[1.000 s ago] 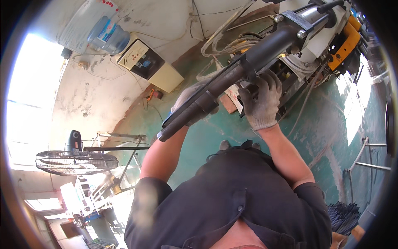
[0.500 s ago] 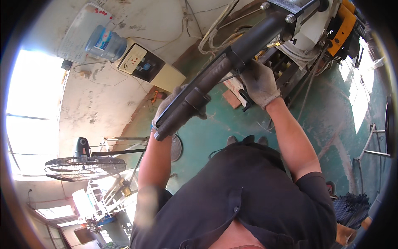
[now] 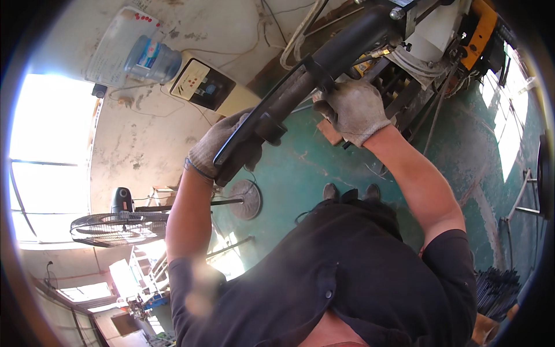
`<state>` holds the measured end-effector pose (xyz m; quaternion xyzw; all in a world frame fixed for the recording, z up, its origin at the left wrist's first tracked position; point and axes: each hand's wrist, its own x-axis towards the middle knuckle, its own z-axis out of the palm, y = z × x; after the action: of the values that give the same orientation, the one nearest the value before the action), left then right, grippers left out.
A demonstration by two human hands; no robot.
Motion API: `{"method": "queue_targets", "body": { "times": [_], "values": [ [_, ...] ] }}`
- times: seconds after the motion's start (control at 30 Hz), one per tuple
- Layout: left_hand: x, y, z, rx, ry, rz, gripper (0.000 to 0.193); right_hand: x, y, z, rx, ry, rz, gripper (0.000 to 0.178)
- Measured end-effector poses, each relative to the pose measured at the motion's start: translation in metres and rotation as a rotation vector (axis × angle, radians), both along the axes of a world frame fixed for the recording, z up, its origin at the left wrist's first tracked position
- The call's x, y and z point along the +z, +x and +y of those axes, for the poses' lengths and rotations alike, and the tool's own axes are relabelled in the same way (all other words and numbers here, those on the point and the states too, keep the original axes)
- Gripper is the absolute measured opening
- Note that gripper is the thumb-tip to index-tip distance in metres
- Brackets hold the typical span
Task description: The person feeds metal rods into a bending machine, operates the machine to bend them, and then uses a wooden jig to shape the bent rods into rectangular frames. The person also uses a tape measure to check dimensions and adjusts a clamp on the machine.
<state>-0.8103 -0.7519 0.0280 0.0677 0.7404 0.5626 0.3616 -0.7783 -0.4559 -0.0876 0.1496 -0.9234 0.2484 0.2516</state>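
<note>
Green floor (image 3: 324, 168), dark metal bar (image 3: 300, 87), seemingly gripped by both hands

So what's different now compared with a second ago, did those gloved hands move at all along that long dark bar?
Hardly. Both gloved hands kept their grip: the left hand stays clamped on the near end of the dark bar, the right hand further up near the machine. The view shifted a little, so bar and hands sit slightly lower and more to the left. Nothing was let go. The fan and water bottle stayed put.
</note>
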Motion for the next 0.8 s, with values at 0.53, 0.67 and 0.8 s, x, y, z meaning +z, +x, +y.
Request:
{"method": "queue_targets", "body": {
  "times": [0.53, 0.67, 0.8],
  "values": [
    [-0.004, 0.002, 0.004, -0.004, 0.124, -0.066, 0.050, -0.002, 0.089, -0.051, -0.256, -0.109, -0.199, 0.017],
    [-0.007, 0.000, 0.000, 0.010, 0.168, -0.120, 0.050, 0.001, 0.089, -0.042, -0.147, -0.141, -0.189, 0.017],
    [-0.007, -0.002, -0.004, -0.002, 0.181, -0.129, 0.050, 0.006, 0.070, -0.021, -0.046, -0.135, -0.252, 0.019]
  ]
}}
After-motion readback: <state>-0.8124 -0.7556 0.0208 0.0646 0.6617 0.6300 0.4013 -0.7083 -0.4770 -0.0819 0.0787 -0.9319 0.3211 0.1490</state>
